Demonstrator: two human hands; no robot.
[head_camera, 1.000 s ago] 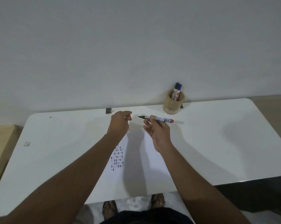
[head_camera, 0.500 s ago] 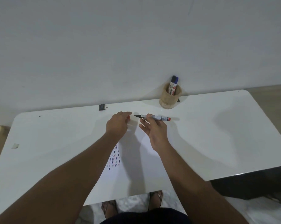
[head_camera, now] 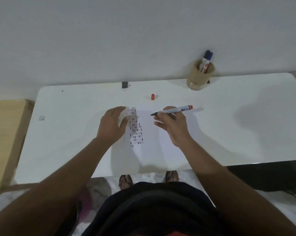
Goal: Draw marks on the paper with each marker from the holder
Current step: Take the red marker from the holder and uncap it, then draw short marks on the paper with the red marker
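We see our right hand (head_camera: 173, 126) holding an uncapped marker (head_camera: 172, 110) in a pinch of thumb and fingers, the barrel lying almost level, its dark tip pointing to nine o'clock and its red end to three. The tip hangs above the paper (head_camera: 154, 138); we cannot tell whether it touches. Our left hand (head_camera: 112, 124) lies flat and open at the sheet's nine o'clock edge, its grip wide and holding nothing, fingers pointing to twelve o'clock. Between the two hands run columns of short dark and red marks (head_camera: 135, 128) along the left part of the sheet.

At twelve o'clock from the paper, a small red cap (head_camera: 152, 96) sits alone on the white worktop (head_camera: 246, 120), apart from the sheet. At one o'clock stands the wooden holder (head_camera: 199, 79), against the wall, with two markers (head_camera: 205, 63) leaning in it. A small dark block (head_camera: 124, 84) rests at the far edge near eleven o'clock, and a pale scrap (head_camera: 41, 118) lies at nine. Nothing stands between marker and paper.
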